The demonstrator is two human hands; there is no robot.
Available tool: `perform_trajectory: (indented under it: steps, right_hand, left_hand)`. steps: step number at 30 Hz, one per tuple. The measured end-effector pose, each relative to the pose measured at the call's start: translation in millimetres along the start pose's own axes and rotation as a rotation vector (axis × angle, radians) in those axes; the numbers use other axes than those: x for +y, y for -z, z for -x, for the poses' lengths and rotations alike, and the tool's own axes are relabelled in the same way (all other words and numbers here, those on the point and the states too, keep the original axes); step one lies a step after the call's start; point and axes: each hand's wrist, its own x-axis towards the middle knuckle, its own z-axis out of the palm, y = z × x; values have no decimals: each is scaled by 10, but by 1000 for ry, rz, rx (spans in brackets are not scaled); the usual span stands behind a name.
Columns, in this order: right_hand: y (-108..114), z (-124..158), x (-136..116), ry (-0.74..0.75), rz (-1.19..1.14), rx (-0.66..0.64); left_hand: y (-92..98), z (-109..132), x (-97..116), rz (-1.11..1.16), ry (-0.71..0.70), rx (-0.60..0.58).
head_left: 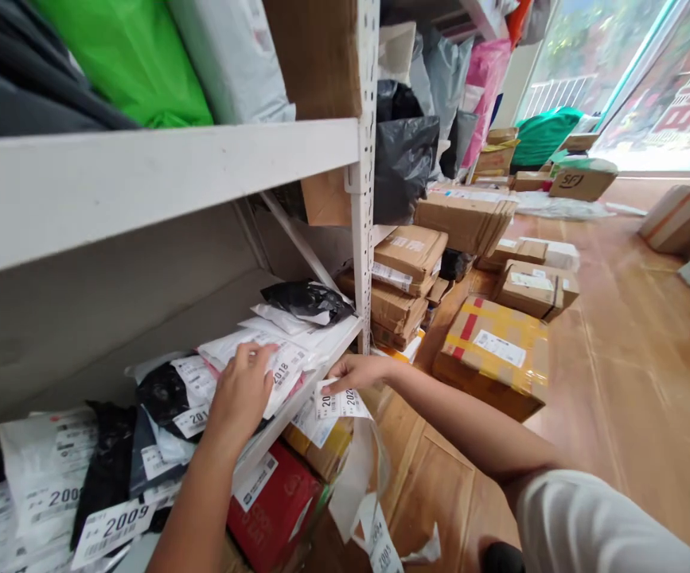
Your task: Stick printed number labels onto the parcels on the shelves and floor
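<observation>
My left hand [242, 391] lies flat with fingers stretched on a white parcel bag [282, 364] that carries a number label reading 2018, on the low shelf [297, 402]. My right hand [356, 372] pinches the top of a strip of white number labels [340, 403] at the shelf's front edge. The strip's backing paper [360, 477] hangs down from it toward the floor. Several black and white mailer bags with number labels lie along the same shelf, one marked 2009 [115, 529].
A white metal shelf upright [361, 223] stands just beyond my right hand. A red box [276, 505] sits under the shelf. Stacked cardboard boxes [407, 274] and a taped box [493, 354] stand on the wooden floor. Bags fill the upper shelf.
</observation>
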Motion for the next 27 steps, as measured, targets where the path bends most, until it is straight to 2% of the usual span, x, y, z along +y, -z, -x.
perform_trajectory:
  steps: [2, 4, 6, 11, 14, 16, 18, 20, 23, 27]
  right_hand:
    - [203, 18, 51, 50, -60, -2]
    - [379, 7, 121, 71, -171, -4]
    - [515, -19, 209, 68, -261, -60]
    - [698, -76, 383, 86, -291, -265]
    - [748, -85, 403, 142, -367, -255]
    - [759, -91, 396, 191, -455, -175]
    - [740, -107, 386, 220, -559, -36]
    - [686, -144, 380, 206, -641, 136]
    - [563, -248, 379, 159, -684, 344]
    - [422, -449, 383, 104, -663, 562]
  left_hand:
    - [37, -70, 112, -32, -85, -94]
    - [83, -234, 238, -90, -81, -163]
    - [114, -482, 376, -153, -67, -221]
    - [25, -1067, 713, -399, -161, -431]
    - [-20, -1195, 831, -498, -316, -459]
    - [18, -1220, 833, -471, -474, -495]
    - [101, -1225, 768, -399, -620, -529]
    - [187, -1220, 654, -243, -658, -546]
    - [220, -1197, 462, 85, -488, -570]
    - [67, -1167, 314, 321, -200, -537]
